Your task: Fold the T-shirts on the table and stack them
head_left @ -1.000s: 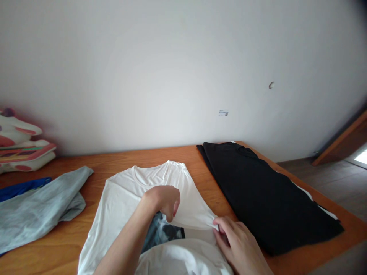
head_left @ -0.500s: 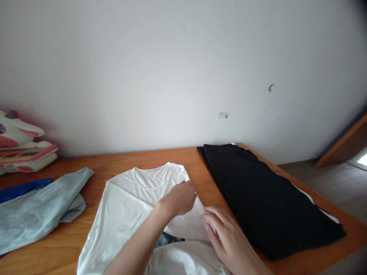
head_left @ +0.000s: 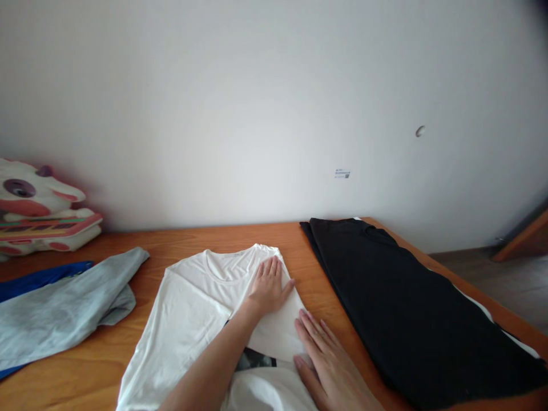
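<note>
A white T-shirt [head_left: 180, 314] lies on the wooden table, its neckline toward the wall and its right side folded inward. Part of a dark print shows near its middle, between folds of cloth. My left hand [head_left: 269, 288] rests flat on the folded part by the shoulder, fingers stretched out. Lower down, my right hand [head_left: 323, 357] lies along the shirt's right edge with its fingers extended. The shirt's lower end is partly hidden by my forearms and the frame's bottom edge.
Folded black clothes [head_left: 398, 302] lie at the right on the wooden table [head_left: 171, 238], with white edges showing. Grey cloth [head_left: 72, 314] overlaps a blue garment [head_left: 47, 277] on the left. A cow-shaped toy keyboard [head_left: 47, 214] stands by the wall [head_left: 214, 114].
My left hand has opened from a curled grip at the shirt's edge and now lies flat on it. My right hand stays by the edge. The view has turned slightly left.
</note>
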{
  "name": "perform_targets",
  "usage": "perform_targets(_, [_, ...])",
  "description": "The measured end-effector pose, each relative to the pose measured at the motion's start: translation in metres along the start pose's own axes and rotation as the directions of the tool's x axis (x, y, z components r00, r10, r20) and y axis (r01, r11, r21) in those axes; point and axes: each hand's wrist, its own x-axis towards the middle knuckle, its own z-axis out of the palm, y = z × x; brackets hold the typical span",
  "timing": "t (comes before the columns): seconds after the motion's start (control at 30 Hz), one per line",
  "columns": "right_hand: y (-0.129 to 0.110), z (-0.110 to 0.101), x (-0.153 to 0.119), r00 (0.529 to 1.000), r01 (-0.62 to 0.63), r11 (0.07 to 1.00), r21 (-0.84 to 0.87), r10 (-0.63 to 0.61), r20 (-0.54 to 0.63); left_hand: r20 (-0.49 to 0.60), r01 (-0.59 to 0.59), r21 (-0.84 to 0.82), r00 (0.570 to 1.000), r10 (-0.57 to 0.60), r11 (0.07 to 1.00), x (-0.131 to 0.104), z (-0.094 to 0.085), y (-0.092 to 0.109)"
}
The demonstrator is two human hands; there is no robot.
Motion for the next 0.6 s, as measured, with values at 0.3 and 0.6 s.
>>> perform_targets(0.3, [0.001,0.007,-0.001,0.997,0.044,0.999,-0.032,-0.046,-0.059,-0.065,0.1,-0.074,0.992,-0.105,0.992,0.021,0.0,-0.004])
perform_targets(0.6, [0.0,0.003,-0.001,0.993,0.017,0.999,-0.038,-0.021,-0.117,-0.092,0.076,-0.083,0.992,-0.084,0.994,-0.04,-0.045,-0.044])
